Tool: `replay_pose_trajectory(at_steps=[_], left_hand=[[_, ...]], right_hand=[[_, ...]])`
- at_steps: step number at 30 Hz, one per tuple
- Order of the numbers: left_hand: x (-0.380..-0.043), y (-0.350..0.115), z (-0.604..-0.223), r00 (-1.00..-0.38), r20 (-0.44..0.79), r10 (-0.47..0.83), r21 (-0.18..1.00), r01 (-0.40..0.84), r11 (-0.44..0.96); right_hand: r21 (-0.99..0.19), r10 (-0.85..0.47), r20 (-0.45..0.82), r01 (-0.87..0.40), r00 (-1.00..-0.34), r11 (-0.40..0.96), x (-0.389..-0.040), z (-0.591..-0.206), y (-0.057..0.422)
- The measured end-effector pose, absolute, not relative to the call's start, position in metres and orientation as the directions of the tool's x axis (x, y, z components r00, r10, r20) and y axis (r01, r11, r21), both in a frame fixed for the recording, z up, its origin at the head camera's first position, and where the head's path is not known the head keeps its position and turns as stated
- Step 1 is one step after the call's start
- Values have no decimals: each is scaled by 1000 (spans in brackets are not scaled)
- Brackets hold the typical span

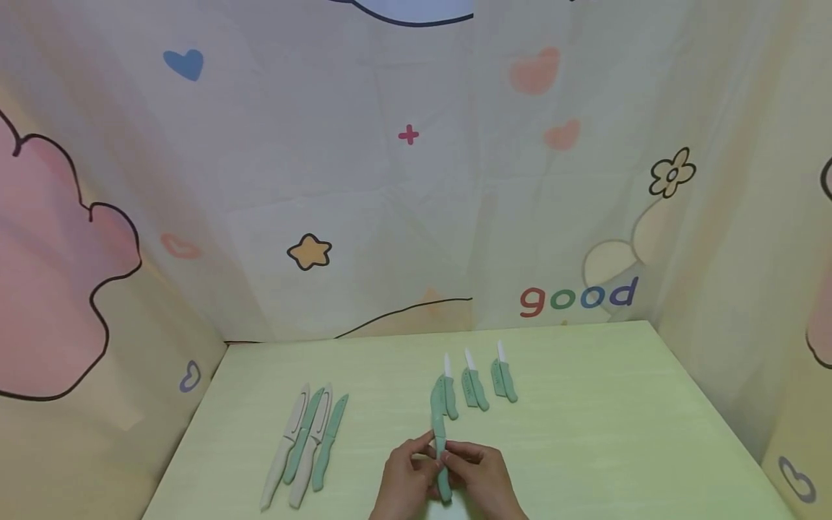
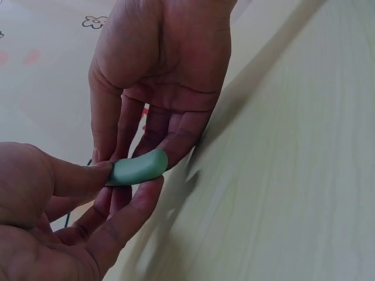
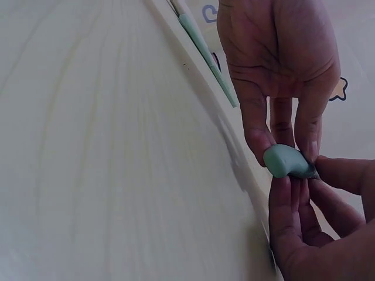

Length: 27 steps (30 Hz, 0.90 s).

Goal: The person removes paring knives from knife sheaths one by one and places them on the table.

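Observation:
In the head view, both hands hold a green knife upright-pointing on the near side of the table, its tip end away from me. My left hand pinches it from the left, thumb and fingers round the handle. From the other side, my right hand pinches it too. The wrist views show the rounded butt of the green handle between the fingertips of both hands. Just beyond the knife's far end lies a small paring knife with a white blade and green handle, partly overlapped in view.
Two more small knives, a middle one and a right one, lie alongside green covers at the back. To the left, larger white-handled knives and green knives lie side by side. A patterned curtain surrounds the table.

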State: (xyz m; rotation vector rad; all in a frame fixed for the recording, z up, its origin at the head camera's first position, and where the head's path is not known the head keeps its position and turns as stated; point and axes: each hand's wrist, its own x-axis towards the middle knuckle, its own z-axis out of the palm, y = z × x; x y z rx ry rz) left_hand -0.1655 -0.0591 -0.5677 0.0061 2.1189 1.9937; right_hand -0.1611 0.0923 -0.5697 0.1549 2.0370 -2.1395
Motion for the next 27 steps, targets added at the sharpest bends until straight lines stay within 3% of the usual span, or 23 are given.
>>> replay_pose_trajectory(at_steps=[11,15,27], left_hand=[[-166,-67,-565,-960,-134,246,990,-117,83],[-170,-70,-564,-970,-124,211,987,-99,125],[-194,-70,-560,-983,-122,135,993,-121,13]], right_hand=[[-974,-97,-215,220,-972,-45,-162,-567,94],[-975,-108,-213,219,-971,-43,-161,-567,95],[-972,-105,-232,235,-967,-13,-158,-565,93]])
